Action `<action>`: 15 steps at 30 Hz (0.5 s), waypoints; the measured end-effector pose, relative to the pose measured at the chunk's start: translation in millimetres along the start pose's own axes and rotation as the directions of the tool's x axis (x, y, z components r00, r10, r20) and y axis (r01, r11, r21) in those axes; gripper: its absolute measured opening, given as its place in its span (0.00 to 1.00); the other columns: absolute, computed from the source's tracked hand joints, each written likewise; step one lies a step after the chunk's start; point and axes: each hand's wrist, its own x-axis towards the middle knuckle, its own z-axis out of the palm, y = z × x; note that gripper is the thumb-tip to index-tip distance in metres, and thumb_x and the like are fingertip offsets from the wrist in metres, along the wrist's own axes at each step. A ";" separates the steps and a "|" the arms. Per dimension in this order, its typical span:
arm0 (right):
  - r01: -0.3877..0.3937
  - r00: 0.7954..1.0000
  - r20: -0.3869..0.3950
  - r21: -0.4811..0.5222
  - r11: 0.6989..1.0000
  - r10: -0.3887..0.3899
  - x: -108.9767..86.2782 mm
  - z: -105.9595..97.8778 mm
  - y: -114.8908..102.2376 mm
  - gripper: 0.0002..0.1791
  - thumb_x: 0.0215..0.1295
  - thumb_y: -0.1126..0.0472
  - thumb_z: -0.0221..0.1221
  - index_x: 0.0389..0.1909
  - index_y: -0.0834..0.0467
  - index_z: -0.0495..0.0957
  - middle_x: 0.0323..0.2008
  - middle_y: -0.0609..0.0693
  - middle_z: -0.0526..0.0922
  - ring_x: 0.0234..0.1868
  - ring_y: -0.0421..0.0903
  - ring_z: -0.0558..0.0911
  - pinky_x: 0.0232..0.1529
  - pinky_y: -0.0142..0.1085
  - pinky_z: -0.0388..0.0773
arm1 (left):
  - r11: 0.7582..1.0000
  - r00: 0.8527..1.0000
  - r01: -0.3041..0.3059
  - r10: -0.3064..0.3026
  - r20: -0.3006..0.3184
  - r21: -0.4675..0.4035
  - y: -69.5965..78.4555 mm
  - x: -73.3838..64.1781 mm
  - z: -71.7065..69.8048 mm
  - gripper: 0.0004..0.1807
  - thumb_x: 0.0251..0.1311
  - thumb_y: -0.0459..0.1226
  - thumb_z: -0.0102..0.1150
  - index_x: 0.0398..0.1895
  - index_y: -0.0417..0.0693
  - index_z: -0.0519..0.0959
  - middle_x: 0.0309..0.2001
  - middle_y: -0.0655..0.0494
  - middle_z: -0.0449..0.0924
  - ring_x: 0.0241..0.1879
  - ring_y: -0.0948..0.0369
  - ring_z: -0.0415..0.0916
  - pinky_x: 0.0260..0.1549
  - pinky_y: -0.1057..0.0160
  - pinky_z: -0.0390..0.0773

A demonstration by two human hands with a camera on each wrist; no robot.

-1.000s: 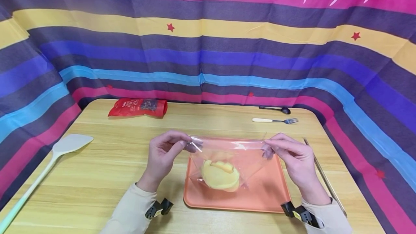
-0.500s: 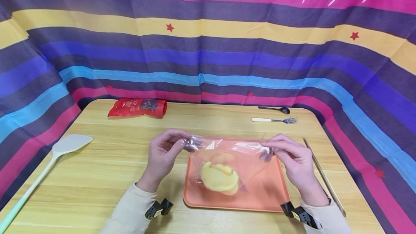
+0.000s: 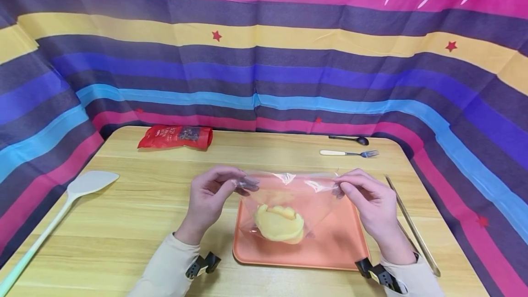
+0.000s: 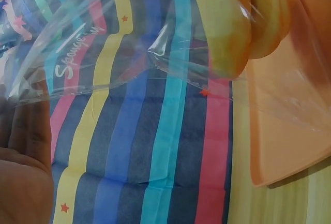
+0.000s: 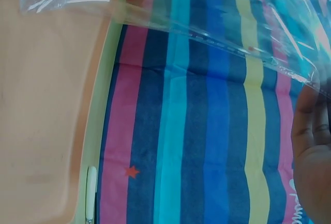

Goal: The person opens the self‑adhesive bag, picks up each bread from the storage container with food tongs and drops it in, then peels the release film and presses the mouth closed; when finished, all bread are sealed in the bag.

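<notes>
A clear plastic bag (image 3: 315,198) hangs between my two hands above an orange tray (image 3: 338,253). Inside it sits a pale yellow, bread-like piece with a lobed top (image 3: 278,224), low in the bag. My left hand (image 3: 209,198) pinches the bag's upper left corner between thumb and fingers. At the upper right corner, my right hand (image 3: 374,201) does the same. In the left wrist view the yellow piece (image 4: 227,32) shows through the film, with the left hand (image 4: 25,154) at the edge. The right wrist view shows the right hand (image 5: 313,157) and the film (image 5: 207,38).
A red pouch (image 3: 176,137) lies at the back left. Toward the back right are a black spoon (image 3: 350,139) and a fork (image 3: 348,153) with a cream handle. A long spatula (image 3: 66,210) lies at left, and thin metal sticks (image 3: 414,226) lie beside the right hand.
The bag's top edge has flexed and its glare has shifted. Both hands have stayed nearly in place, still pinching the corners, with only small finger movements.
</notes>
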 end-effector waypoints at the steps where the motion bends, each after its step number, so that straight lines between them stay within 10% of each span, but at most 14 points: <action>1: 0.003 1.000 -0.007 0.005 1.000 -0.003 0.1 0.1 0.4 0.11 0.60 0.87 0.52 0.40 0.79 0.79 0.33 0.62 0.82 0.33 0.48 0.83 0.36 0.32 0.82 | 1.000 1.000 0.004 -0.004 0.003 0.003 0.6 0.1 0.3 0.11 0.64 0.18 0.45 0.43 0.26 0.76 0.39 0.40 0.85 0.35 0.52 0.86 0.28 0.54 0.85; 15: 0.015 0.999 -0.050 -0.032 0.999 -0.016 1.4 1.4 0.6 0.21 0.59 0.85 0.57 0.54 0.81 0.70 0.33 0.58 0.84 0.32 0.45 0.84 0.34 0.29 0.81 | 0.994 0.999 0.052 -0.051 -0.021 0.101 1.9 -0.6 3.6 0.12 0.62 0.20 0.56 0.49 0.27 0.72 0.39 0.38 0.85 0.36 0.50 0.85 0.29 0.52 0.85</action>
